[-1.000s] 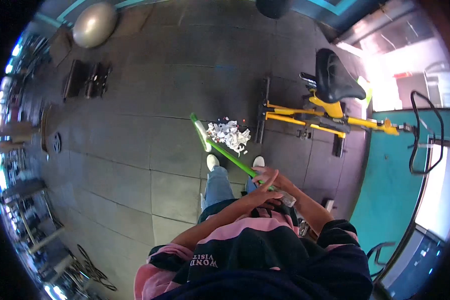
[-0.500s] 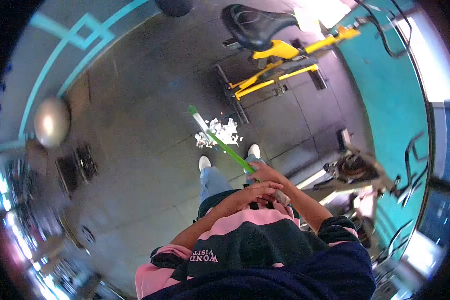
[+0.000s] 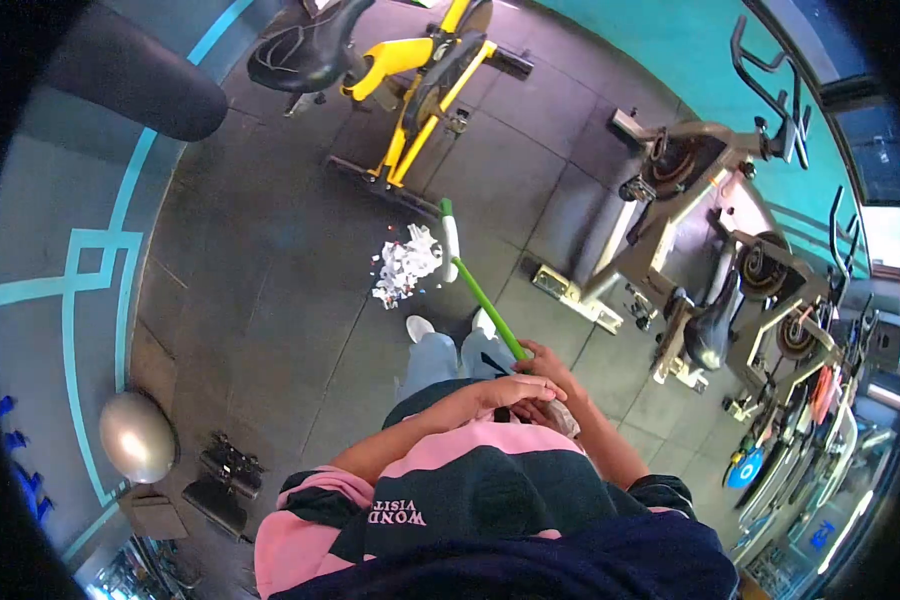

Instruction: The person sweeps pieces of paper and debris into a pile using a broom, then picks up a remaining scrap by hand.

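Note:
A broom with a green handle [image 3: 488, 303] runs from my waist down to the floor, its white and green head [image 3: 451, 238] resting flat beside a pile of white paper scraps [image 3: 408, 266]. My right hand [image 3: 548, 370] is closed around the handle's upper part. Across the top end lies my left hand [image 3: 522, 393], closed on it just below the right one in view; some of its fingers are hidden. The broom head stands to the right of the pile, close to its edge.
A yellow exercise bike [image 3: 406, 130] stands ahead, with grey exercise bikes [image 3: 660, 215] along the right wall. A dark punching bag [image 3: 135, 75] is at upper left, a silver exercise ball [image 3: 138, 437] at left. My white shoes [image 3: 420, 328] stand near the scraps.
The view has turned, so the bikes and wall appear shifted left. The broom head has gone from the left side of the scraps to their right side. Both hands keep their hold.

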Available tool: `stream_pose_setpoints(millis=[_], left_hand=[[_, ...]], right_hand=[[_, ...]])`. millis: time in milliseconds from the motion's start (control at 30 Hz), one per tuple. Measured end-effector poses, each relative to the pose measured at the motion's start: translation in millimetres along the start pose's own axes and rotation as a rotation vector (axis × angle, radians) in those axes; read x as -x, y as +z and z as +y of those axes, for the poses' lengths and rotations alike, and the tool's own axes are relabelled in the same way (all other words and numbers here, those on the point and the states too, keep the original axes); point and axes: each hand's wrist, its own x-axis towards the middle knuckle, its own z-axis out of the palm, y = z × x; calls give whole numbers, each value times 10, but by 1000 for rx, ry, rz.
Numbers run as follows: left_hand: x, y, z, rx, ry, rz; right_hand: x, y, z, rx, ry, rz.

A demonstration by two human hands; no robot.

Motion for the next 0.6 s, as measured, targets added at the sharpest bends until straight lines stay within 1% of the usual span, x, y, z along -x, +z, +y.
stream_pose_setpoints(millis=[33,67,133,167,200,267,300,333,367,400,433,467,500,533,567,600], left_hand=[[-37,41,-33,-21,46,50],[-104,18,-37,-39,24,50],[-247,42,-173,-90,35,83],[-307,50,-220,-70,50,54],[-368,6,-301,-93,14,73],[-325,33,-339,-139,-1,139],[-293,15,-356,-153,-12,144],[-249,-9,-392,-95,-3,180],[-188,-26,-463,-28,0,209],[-141,-48,-528,-27,-17,205],[-106,-77,-573,-31,5,291],[-72,-103,-625,-33,28,380],[-100,-148,-723,19,71,456],[-89,-168,-778,19,60,457],[-96,-180,-822,58,116,547],[-126,-193,-835,94,178,635]], right_hand=[[59,20,-106,-143,163,11],[45,-13,-152,-156,169,35],[100,-169,-320,-634,823,48],[156,46,-59,-559,788,69],[248,188,36,-565,815,67],[262,340,125,-479,801,187],[237,367,102,-392,786,181],[162,447,50,-418,786,198],[128,526,8,-472,819,265],[130,573,-26,-512,853,325],[78,760,50,-543,835,384],[24,941,127,-550,844,383],[-52,1094,185,-584,861,437],[-134,1071,64,-617,879,491],[-182,1020,-42,-725,945,478],[-225,1163,76,-727,948,484]])
